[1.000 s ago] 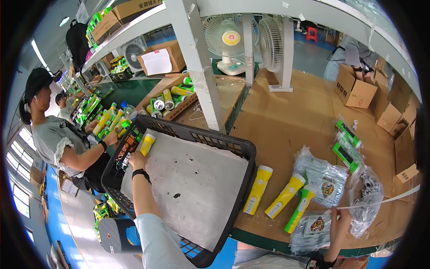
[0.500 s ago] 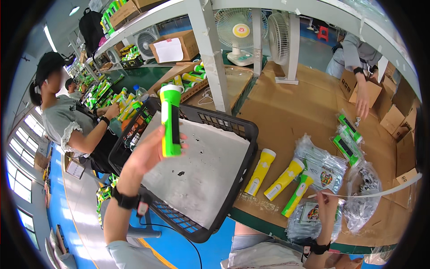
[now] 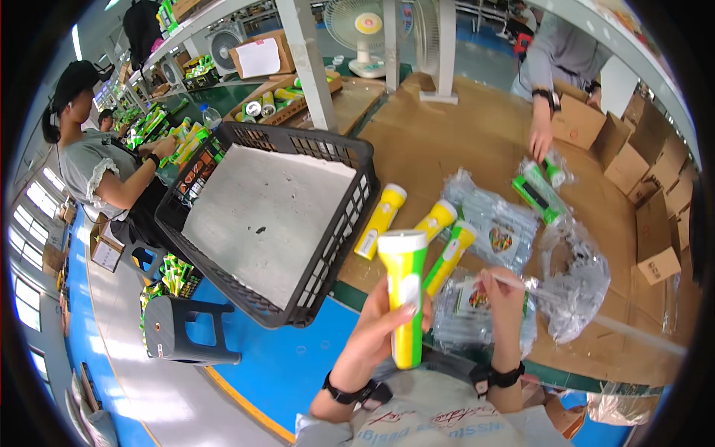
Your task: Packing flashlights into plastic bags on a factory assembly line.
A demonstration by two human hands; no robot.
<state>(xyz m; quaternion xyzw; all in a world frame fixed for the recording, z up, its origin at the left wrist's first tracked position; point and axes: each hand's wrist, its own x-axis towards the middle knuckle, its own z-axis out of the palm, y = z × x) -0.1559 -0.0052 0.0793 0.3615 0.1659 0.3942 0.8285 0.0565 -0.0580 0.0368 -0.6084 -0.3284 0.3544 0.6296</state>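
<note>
My left hand (image 3: 378, 322) grips a yellow, green and white flashlight (image 3: 407, 302), held upright in front of my body with its wide head upward. My right hand (image 3: 502, 292) pinches the end of a long whitish strip (image 3: 618, 328) that runs off to the right. Below that hand lies a stack of clear printed plastic bags (image 3: 450, 316). A second stack of bags (image 3: 497, 232) is just beyond it. Beside them on the cardboard-covered table lie a yellow flashlight (image 3: 380, 222), another yellow one (image 3: 435, 218) partly hidden, and a green-yellow one (image 3: 451, 257).
A black crate (image 3: 337, 237) lined with grey sheet stands at left. Bagged green flashlights (image 3: 538, 195) and crumpled clear plastic (image 3: 570, 279) lie right. A co-worker's hand (image 3: 541, 138) reaches toward them near cardboard boxes (image 3: 655, 238). Another person (image 3: 112, 175) works at far left.
My left hand has brought the flashlight from over the crate, right and down, to before my body. My view has shifted. The co-worker's hand has reached the bagged flashlights.
</note>
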